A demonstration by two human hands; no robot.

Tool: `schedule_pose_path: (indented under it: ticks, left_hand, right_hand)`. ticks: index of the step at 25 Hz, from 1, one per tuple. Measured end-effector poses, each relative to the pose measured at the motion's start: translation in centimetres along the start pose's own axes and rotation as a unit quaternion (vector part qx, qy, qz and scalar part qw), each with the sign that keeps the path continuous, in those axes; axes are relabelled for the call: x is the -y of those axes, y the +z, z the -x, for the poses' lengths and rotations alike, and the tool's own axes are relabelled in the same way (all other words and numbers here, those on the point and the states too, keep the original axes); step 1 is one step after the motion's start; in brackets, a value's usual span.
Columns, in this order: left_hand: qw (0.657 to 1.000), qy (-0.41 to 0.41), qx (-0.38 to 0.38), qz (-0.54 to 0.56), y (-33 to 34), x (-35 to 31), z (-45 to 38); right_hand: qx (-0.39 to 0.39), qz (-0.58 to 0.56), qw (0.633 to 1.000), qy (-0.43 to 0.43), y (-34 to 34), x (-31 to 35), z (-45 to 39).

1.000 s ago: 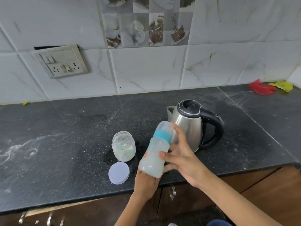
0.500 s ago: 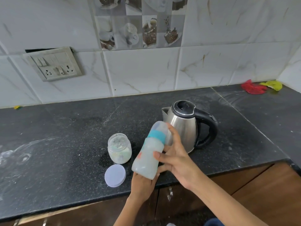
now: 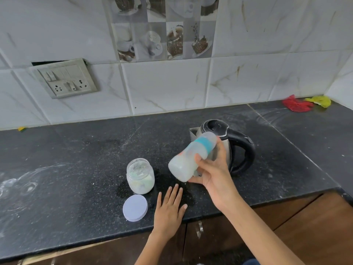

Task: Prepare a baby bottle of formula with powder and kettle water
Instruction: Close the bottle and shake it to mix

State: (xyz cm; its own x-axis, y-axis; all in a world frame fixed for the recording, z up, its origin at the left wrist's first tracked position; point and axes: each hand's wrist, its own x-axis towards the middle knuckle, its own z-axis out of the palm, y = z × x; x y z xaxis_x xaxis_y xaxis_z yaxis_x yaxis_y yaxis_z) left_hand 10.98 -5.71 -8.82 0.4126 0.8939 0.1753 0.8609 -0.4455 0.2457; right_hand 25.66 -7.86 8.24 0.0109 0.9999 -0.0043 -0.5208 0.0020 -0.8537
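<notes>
Bottle (image 3: 192,156) gripped in right hand (image 3: 214,174) – tilted, cap up-right toward kettle (image 3: 225,144) – left hand (image 3: 170,209) flat, holding nothing.

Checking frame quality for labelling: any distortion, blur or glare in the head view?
Head view: wide-angle bowing bends the tile lines and counter edge; the baby bottle in the right hand looks slightly soft, the kettle sharp; light is soft and even, with only faint shadows beside the powder jar and no harsh glare.
</notes>
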Motion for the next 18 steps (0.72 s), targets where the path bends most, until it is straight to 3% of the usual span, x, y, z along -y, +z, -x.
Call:
schedule_pose_path:
  ticks: [3, 7, 11, 15, 18]
  left_hand:
    - [0.999, 0.018, -0.037, 0.031, 0.6, 0.4, 0.1]
    - [1.0, 0.004, -0.005, 0.0, -0.2, -0.2, 0.3]
    - [0.998, -0.016, -0.012, 0.068, 0.3, 0.2, 0.2]
    - [1.0, -0.008, 0.013, 0.013, 0.1, 0.0, 0.1]
    - [0.999, -0.008, 0.02, 0.049, 0.6, 0.4, 0.1]
  right_hand:
    - [0.046, 0.062, 0.996, 0.042, 0.3, -1.1, 0.8]
    - [-0.013, 0.007, 1.0, -0.012, -0.3, -0.7, 0.0]
    - [0.049, 0.065, 0.996, 0.045, 0.6, -2.1, 1.0]
    - [-0.011, -0.005, 1.0, 0.018, 0.3, -1.3, 0.3]
    - [0.038, 0.062, 0.996, 0.048, 1.0, -1.7, 1.0]
